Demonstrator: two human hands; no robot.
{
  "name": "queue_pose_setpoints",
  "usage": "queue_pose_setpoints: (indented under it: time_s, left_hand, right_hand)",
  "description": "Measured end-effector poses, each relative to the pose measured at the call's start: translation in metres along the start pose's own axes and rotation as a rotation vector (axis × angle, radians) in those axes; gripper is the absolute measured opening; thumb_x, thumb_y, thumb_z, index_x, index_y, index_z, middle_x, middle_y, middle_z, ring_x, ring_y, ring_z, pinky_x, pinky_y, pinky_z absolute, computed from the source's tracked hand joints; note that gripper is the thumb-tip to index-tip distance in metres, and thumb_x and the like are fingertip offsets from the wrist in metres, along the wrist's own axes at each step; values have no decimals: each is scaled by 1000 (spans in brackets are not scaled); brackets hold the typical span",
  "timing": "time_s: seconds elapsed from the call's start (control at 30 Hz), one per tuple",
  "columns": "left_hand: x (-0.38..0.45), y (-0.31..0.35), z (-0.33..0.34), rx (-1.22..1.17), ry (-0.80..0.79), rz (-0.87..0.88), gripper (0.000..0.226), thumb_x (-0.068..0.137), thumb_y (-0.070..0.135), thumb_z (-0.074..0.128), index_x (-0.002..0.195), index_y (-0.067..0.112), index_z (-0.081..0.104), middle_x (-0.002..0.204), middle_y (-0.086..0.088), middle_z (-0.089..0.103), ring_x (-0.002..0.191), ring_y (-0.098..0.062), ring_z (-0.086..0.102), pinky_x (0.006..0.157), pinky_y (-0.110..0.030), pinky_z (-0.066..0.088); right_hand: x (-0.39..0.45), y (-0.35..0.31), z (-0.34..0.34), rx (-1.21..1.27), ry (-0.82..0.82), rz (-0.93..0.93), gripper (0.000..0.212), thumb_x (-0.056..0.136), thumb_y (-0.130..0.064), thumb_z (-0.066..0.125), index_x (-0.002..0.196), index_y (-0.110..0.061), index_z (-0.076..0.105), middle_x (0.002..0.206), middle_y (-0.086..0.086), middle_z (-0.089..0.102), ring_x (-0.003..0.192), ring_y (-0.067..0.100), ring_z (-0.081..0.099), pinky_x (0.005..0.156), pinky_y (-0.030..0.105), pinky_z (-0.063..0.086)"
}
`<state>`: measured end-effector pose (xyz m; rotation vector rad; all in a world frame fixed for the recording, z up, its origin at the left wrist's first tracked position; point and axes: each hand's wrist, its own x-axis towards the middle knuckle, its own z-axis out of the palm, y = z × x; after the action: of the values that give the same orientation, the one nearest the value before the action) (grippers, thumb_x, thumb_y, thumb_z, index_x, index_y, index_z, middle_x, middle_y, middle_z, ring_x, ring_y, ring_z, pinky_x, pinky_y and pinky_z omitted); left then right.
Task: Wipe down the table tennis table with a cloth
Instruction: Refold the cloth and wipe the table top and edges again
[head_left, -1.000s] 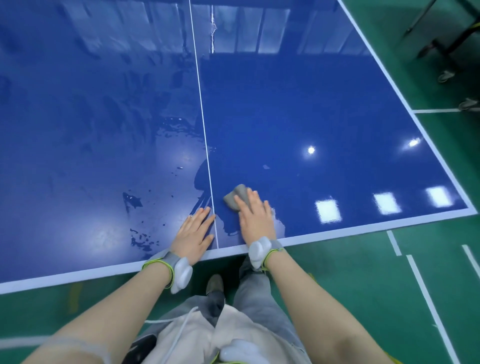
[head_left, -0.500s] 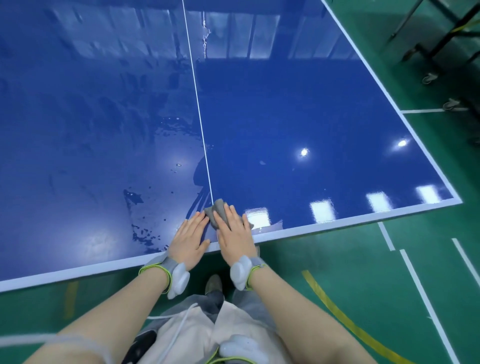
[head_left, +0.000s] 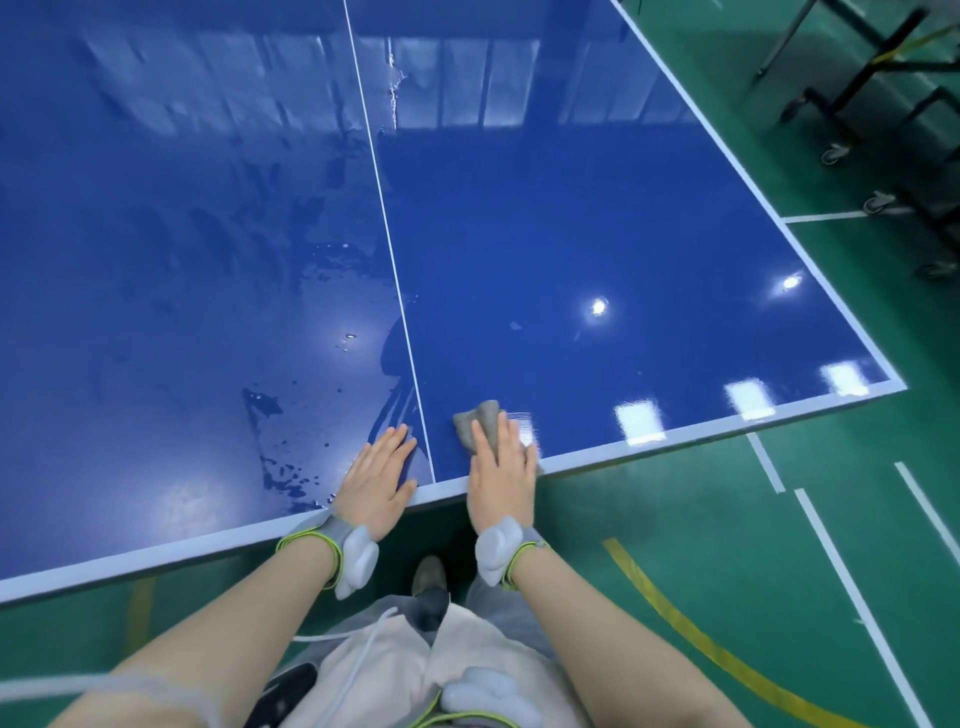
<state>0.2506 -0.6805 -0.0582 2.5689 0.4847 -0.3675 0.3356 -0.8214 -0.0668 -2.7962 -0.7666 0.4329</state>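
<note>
The grey cloth (head_left: 480, 422) lies under the flat fingers of the right hand (head_left: 501, 467), near the table (head_left: 623, 234) edge. The left hand (head_left: 379, 478) rests flat, fingers straight, just left of the centre line (head_left: 387, 244)

I read this as an indoor sports hall: under my hands lies a glossy blue table tennis table (head_left: 597, 234) with white edge lines. Right of my right hand (head_left: 501, 467) spreads a green court floor (head_left: 701, 519) painted with white and yellow lines. Beyond it, far to that hand's right, stand black wheeled frames (head_left: 883, 130).
</note>
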Motion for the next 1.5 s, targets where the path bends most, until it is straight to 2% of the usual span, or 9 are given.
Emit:
queue_pose_setpoints:
  time_s: [0.27,0.4,0.57,0.73,0.87,1.0,1.1,1.2,1.5]
  left_hand:
    - [3,0,-3,4,-15,-8,54,99,28,35,148,18,14,156,7,1,144,-11,-2,114,-25,-2]
    - [8,5,-10,-69,-26,-89,50,97,30,40,144,20,26,154,8,13,142,-13,10,112,-29,13]
    - [25,19,-31,-228,-45,-253,48,96,27,44,141,15,30,147,-2,31,136,-21,25,107,-30,23]
    - [43,36,-63,-613,-32,-320,54,96,18,45,144,15,21,141,-5,41,127,-24,42,101,-28,31]
    - [57,52,-100,-877,1,-249,51,96,16,45,143,12,25,138,-6,45,124,-23,46,80,-23,41]
    - [60,67,-123,-1203,-10,-200,38,94,15,51,131,5,47,122,-12,56,110,-25,55,93,-33,44]
    - [56,71,-131,-1226,37,-145,15,90,11,58,104,9,63,99,-7,65,91,-20,60,78,-25,49]
    - [56,67,-137,-1149,153,-156,2,86,16,63,84,15,64,87,-4,64,85,-19,58,76,-27,47]
    - [44,76,-154,-1212,74,-151,17,94,27,52,90,12,61,87,-5,62,77,-15,58,69,-24,48]
  right_hand:
    - [18,51,-14,-132,-27,-209,50,86,-26,29,123,-27,62,138,5,53,124,22,54,100,40,43]
    - [23,52,-25,6,-10,-5,43,100,-16,29,140,-24,41,158,-2,15,146,14,11,117,33,4]
    - [29,25,-35,37,-74,-41,38,97,-8,34,130,-19,49,146,-4,39,130,19,36,100,29,28]
    - [41,1,-78,988,-228,274,31,93,-1,38,117,-6,58,92,4,57,79,18,52,54,14,41]
    - [47,-15,-110,1437,-310,288,20,96,-8,40,103,-9,58,94,8,61,78,16,58,67,22,48]
    - [49,-23,-127,1738,-459,219,35,100,-36,40,102,-9,62,92,12,67,84,22,65,85,32,50]
    - [47,-27,-133,1711,-503,118,38,99,-31,45,122,-3,57,106,12,67,99,22,64,92,33,52]
    - [52,-28,-134,1590,-437,72,23,95,-17,54,113,-3,57,105,14,64,96,24,63,80,32,55]
    - [64,-35,-146,1394,-174,51,18,96,-27,55,90,-12,64,99,9,67,94,24,63,88,40,51]
